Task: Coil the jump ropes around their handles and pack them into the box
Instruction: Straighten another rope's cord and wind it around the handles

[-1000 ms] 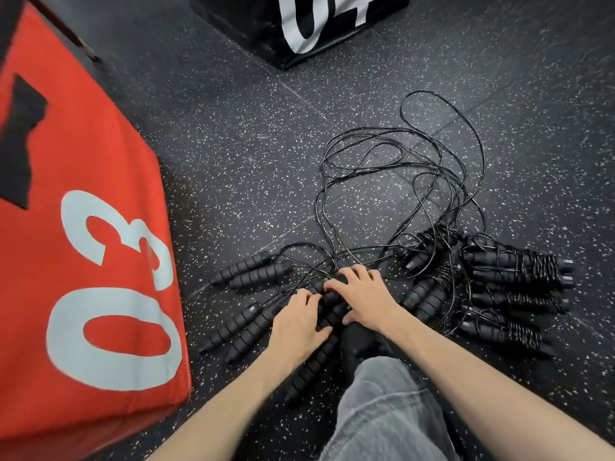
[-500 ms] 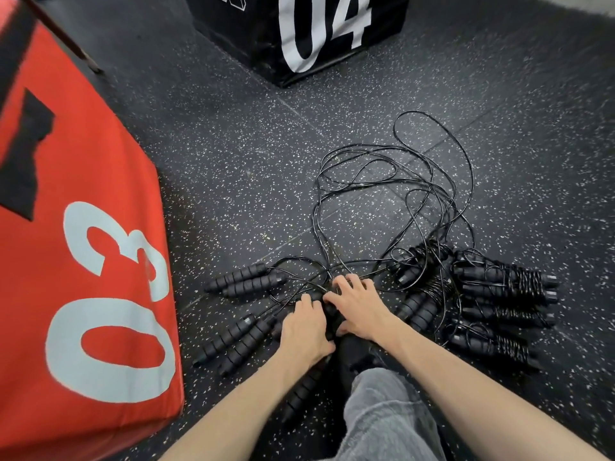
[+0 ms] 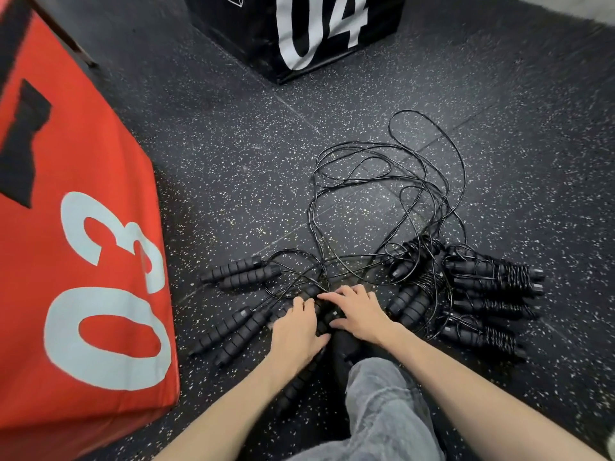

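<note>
a red plyo box [image 3: 76,247] marked 03 stands at left, a black plyo box [image 3: 299,31] marked 04 ahead, both on speckled rubber floor [image 3: 213,181]. loose jump rope cords [image 3: 392,194] tangle mid-floor; coiled jump ropes [image 3: 492,291] lie at right. left hand [image 3: 296,331] and right hand [image 3: 359,312] grip a black foam handle pair [image 3: 321,314].
</note>
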